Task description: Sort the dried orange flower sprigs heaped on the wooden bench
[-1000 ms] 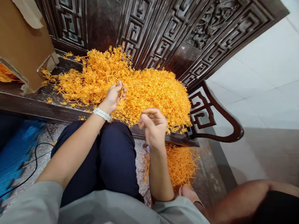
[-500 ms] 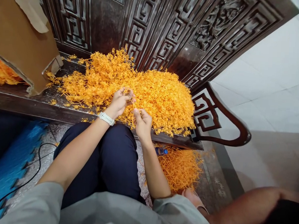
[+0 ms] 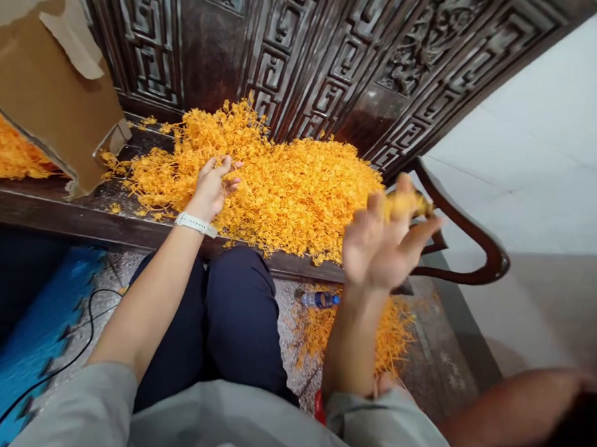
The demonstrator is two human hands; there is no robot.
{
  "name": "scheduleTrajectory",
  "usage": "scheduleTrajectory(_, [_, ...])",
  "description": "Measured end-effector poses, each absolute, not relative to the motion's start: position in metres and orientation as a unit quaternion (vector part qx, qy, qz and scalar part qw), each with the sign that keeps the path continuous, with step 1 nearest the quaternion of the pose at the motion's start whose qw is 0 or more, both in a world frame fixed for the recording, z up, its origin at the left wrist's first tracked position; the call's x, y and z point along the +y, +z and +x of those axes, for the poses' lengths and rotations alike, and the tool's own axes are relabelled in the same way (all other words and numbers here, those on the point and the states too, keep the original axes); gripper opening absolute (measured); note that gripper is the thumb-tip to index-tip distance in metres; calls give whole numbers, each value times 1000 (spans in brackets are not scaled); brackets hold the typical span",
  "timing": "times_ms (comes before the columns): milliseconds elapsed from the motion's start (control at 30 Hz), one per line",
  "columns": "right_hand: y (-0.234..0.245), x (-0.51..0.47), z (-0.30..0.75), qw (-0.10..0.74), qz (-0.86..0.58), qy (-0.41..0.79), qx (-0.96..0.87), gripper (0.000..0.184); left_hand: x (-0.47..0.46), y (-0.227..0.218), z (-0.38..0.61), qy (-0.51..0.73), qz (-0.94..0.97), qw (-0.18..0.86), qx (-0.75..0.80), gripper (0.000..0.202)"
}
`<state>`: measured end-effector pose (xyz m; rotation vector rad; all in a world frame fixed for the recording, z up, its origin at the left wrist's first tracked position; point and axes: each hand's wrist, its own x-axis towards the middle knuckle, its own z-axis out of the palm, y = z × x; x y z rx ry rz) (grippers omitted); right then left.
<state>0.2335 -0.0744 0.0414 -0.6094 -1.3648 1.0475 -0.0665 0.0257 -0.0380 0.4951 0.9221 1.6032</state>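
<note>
A large heap of orange-yellow plastic flower-like pieces (image 3: pixel 300 197) with thin stems lies on the dark wooden bench. My left hand (image 3: pixel 214 187), with a white watch strap at the wrist, is over the left part of the heap. Its fingers are apart and half curled; whether a thin stem touches them is unclear. To the right, beyond the heap's edge, my right hand (image 3: pixel 380 244) is raised and smeared by motion, fingers spread. A blurred orange-yellow piece (image 3: pixel 404 206) shows at its fingertips, and I cannot tell if it is loose.
A cardboard box (image 3: pixel 49 97) with orange pieces inside stands at left. The carved bench back (image 3: pixel 212 59) rises behind the heap, and a curved armrest (image 3: pixel 481 266) is at right. Below lie a bottle (image 3: pixel 319 299) and more orange pieces (image 3: pixel 392 342). Another person's leg (image 3: pixel 513 415) is at lower right.
My hands have moved apart from their meeting over the heap. The left went slightly left; the right swung right and its fingers spread. The bottle on the floor shows more.
</note>
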Motion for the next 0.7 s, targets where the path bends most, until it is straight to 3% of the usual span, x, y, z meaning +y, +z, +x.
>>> scheduleTrajectory(67, [41,-48,232,673,-306,452,-499,67,19,-37,-52,660,250,588,395,18])
scheduleTrajectory(133, [35,-33,226,671,-356,478,-442,72,15,-36,-40,637,283,595,400,20])
scheduleTrajectory(367, [-20,-44,188,571,-449,478,-494,44,6,-38,-14,589,319,641,373,35])
scheduleTrajectory(533, [-50,-44,176,533,-503,351,-583,52,2,-37,-4,573,322,673,339,32])
scheduleTrajectory(700, [-63,-40,165,501,-485,378,-609,45,3,-38,-5,577,318,676,330,32])
